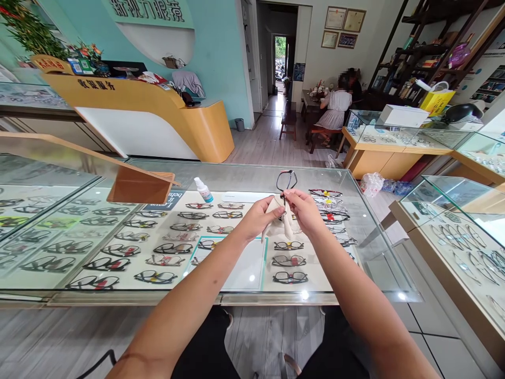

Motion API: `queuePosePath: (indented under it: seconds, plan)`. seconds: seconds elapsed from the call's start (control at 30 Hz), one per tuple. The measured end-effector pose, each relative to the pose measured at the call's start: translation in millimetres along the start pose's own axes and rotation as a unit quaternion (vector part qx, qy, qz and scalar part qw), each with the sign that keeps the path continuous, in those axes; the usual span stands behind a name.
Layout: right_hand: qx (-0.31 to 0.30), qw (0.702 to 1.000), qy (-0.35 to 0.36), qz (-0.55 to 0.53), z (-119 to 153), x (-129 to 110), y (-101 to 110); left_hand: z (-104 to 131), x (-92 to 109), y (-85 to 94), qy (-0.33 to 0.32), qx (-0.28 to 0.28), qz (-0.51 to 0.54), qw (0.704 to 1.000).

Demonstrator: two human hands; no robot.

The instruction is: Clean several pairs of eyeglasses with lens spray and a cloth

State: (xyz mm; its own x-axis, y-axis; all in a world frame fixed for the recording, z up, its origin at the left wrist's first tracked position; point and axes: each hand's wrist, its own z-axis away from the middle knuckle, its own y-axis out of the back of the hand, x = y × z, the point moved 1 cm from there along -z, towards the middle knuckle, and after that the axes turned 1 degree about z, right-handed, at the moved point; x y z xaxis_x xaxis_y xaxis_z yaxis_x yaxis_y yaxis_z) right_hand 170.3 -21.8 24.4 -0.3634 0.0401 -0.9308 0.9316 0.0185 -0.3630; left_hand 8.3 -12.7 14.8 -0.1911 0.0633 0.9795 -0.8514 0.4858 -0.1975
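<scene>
Eyeglasses (286, 180) stand above the desk (252, 171), pinched in our closed right fingers (294, 197); our left fingers (266, 203) clasp pale cloth (289, 226) against them, presumably to spare them fingerprints.

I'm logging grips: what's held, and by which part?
Eyeglasses: the right hand grips just below the upper lens; the left hand holds pale cloth against them, exact spot hidden.

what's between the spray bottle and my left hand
Between the spray bottle and your left hand runs the glass countertop, with eyeglass frames and a pale strip showing beneath it; the head view shows this.
</scene>
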Motion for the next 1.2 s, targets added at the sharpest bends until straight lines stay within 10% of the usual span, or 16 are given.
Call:
queuePosePath:
  seconds: [0.37,0.8,1.2]
  plan:
    - [-0.033,0.999,0.016,0.015,1,0,-2,0,1,-4.4,-0.033,0.052,-0.012,0.998]
    - [0.008,0.998,-0.043,-0.051,4,-8,-4,2,4,6.2,0.001,-0.065,0.021,0.998]
    - [-0.014,1.000,-0.003,-0.013,1,3,-2,-2,-2,0.4,-0.020,0.020,0.014,1.000]
